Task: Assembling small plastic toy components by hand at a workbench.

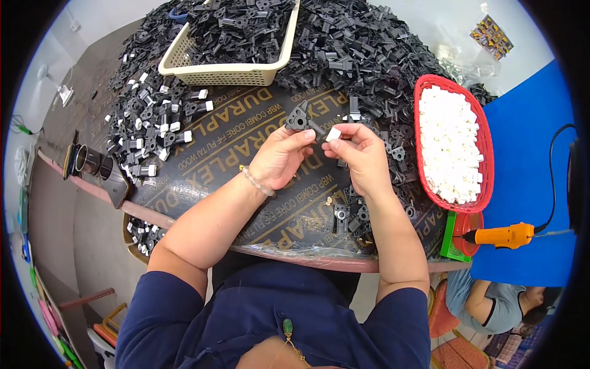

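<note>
The left hand [279, 157] pinches a black plastic bracket [301, 118] at its 1 o'clock; the right hand [359, 154] pinches a small white block [334, 134].

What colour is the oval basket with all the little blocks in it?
Red. The oval basket full of small white blocks shows best in the head view, on the person's right.

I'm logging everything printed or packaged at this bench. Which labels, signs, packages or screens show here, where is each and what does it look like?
Printed board: the dark brown worktop under both hands, with large gold lettering repeated across it.
Clear plastic bags: crumpled, beyond the red basket, top right.
Patterned sheet: small, yellow and dark, far top right; too small to tell more.
No screens visible.
</note>
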`<state>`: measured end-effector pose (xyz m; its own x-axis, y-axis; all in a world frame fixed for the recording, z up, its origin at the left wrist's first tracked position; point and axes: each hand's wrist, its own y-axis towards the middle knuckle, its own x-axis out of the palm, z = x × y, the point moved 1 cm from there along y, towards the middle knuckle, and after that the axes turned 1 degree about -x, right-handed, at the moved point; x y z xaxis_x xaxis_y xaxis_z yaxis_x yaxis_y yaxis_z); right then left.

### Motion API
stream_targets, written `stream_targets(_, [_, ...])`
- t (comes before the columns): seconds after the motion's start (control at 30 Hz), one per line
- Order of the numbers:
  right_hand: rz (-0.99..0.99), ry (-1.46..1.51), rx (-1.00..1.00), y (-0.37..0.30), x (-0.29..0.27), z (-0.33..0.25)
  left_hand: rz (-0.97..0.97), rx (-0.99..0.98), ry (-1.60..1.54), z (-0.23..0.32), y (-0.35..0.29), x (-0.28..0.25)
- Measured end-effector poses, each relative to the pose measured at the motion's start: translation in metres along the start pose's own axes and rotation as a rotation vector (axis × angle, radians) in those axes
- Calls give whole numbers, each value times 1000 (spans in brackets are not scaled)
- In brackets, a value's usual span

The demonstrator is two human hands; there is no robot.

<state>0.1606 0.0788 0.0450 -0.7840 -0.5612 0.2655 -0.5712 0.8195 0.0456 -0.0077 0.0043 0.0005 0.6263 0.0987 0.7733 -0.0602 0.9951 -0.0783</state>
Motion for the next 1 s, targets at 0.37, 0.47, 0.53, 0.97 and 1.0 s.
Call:
stream_targets(0.37, [-66, -9, 109, 1, -4, 12, 15, 55, 196, -1, -2, 2])
stream_targets(0.47, [-150, -151, 46, 0, -2, 3, -67, -112, 134, 6, 0, 3])
stream_targets(0.53, [-290, -229, -87, -1, 0, -4, -218, -302, 40, 8, -7, 17])
stream_targets(0.97, [-960, -808, -245, -3, 118, -33, 215, -214, -309, -5, 22, -29])
stream_targets(1.0, [-1137, -746, -214, 2, 135, -23, 187, -214, -311, -6, 22, -28])
